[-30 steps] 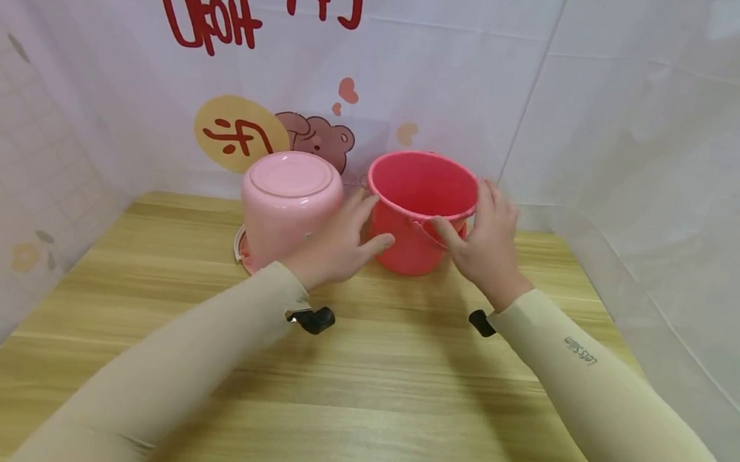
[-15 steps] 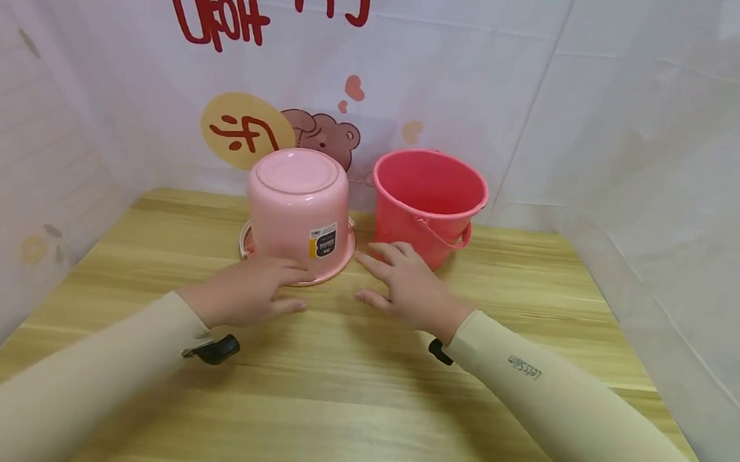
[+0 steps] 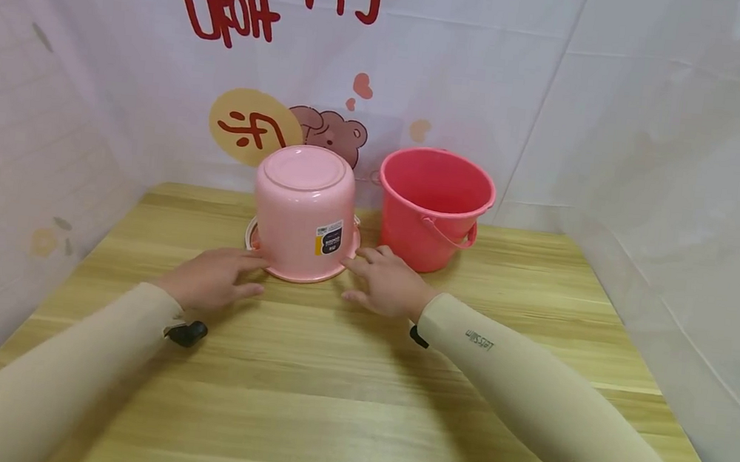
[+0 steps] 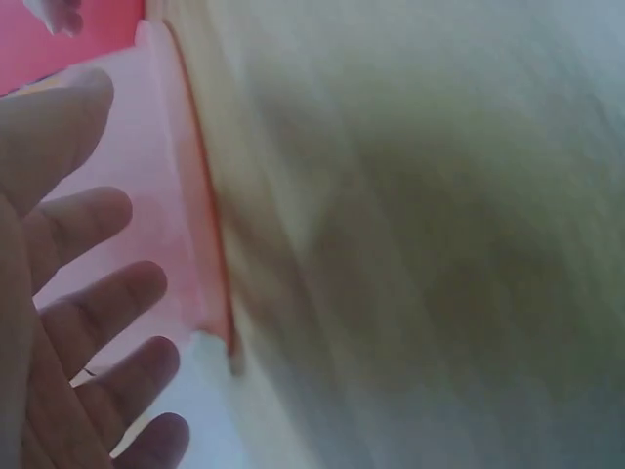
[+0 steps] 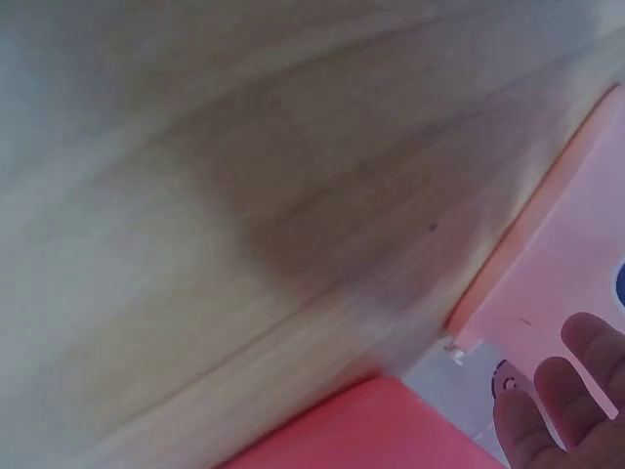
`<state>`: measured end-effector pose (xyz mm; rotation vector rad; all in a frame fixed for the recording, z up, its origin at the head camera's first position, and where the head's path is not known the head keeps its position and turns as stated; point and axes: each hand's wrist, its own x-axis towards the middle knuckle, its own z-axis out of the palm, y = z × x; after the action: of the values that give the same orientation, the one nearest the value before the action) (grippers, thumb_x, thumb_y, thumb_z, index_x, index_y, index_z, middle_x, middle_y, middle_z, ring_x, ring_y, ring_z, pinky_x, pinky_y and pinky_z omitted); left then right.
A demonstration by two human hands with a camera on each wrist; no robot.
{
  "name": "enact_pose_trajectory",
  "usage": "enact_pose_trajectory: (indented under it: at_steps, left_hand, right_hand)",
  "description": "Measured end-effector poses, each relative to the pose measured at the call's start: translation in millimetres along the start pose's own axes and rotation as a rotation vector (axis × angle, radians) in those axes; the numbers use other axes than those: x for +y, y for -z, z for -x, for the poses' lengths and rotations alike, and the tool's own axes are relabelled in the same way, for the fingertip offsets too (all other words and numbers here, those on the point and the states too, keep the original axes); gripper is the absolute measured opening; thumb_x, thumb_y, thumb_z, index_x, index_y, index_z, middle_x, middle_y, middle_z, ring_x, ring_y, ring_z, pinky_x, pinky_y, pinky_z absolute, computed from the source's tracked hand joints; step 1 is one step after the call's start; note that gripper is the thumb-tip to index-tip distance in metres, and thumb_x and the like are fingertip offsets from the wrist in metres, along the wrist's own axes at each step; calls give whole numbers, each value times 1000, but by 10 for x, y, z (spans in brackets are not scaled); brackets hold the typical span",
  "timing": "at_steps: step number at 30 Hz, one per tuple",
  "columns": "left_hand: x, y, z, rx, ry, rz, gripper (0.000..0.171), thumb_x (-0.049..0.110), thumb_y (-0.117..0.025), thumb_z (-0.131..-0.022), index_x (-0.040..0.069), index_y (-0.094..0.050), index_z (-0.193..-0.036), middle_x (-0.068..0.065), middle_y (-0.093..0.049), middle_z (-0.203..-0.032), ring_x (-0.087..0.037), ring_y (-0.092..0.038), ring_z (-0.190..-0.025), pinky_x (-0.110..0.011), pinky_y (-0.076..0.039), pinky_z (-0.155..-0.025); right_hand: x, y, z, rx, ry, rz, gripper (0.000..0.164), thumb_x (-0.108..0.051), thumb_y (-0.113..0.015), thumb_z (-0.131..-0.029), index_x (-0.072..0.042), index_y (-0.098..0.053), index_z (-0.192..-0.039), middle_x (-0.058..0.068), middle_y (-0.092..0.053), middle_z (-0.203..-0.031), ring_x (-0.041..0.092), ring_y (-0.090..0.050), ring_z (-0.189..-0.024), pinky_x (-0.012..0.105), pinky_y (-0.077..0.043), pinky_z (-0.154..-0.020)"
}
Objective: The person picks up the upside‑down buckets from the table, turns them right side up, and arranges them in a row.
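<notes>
A light pink bucket (image 3: 298,217) stands upside down on the table, its rim down and a dark label on its side. My left hand (image 3: 214,279) is at its lower left, fingers extended toward the rim; in the left wrist view the fingers (image 4: 107,313) are spread beside the pink wall. On the other side, my right hand (image 3: 388,283) reaches with straight fingers to the lower right of the same bucket. Whether the fingertips touch it I cannot tell. Just behind the right hand, a darker pink bucket (image 3: 419,236) stands upright with its handle hanging down in front.
The wooden table (image 3: 300,403) reaches to a white printed cloth (image 3: 466,62) behind both buckets. Cloth walls also stand at the left and right sides. A pale handle (image 3: 251,233) shows at the left of the overturned bucket.
My right hand has left the rim of the darker pink bucket and moved left to the light pink one. My left hand has drawn back and left, from between the buckets to the overturned bucket's left side.
</notes>
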<state>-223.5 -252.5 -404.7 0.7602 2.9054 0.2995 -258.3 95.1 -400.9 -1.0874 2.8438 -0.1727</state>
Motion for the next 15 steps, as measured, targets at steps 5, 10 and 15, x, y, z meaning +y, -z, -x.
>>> enact_pose_trajectory:
  at_steps: [5, 10, 15]
  left_hand:
    - [-60, -46, -47, -2, -32, -36, 61, 40, -66, -104, 13, -52, -157, -16, -44, -166, -44, -42, -151, -64, -35, -122]
    - [-96, -88, -87, -15, -38, -64, 61, 42, -66, -103, 10, -54, -155, -18, -45, -165, -44, -43, -151, -63, -37, -122]
    - [-76, -83, -104, -49, -12, -66, 62, 44, -66, -103, 11, -54, -155, -18, -43, -166, -44, -43, -151, -62, -38, -121]
  right_hand:
    - [12, -74, -107, -70, -5, 15, 79, -64, -62, -98, -31, -36, -166, 7, -39, -169, 33, -37, -151, 50, -34, -127]
    - [-35, -130, -210, -113, 17, 42, 80, -67, -60, -98, -30, -38, -165, 7, -38, -170, 36, -38, -149, 50, -33, -126]
    - [-80, -164, -271, -165, -18, 32, 78, -67, -59, -98, -33, -38, -164, 7, -32, -173, 37, -36, -150, 52, -31, -127]
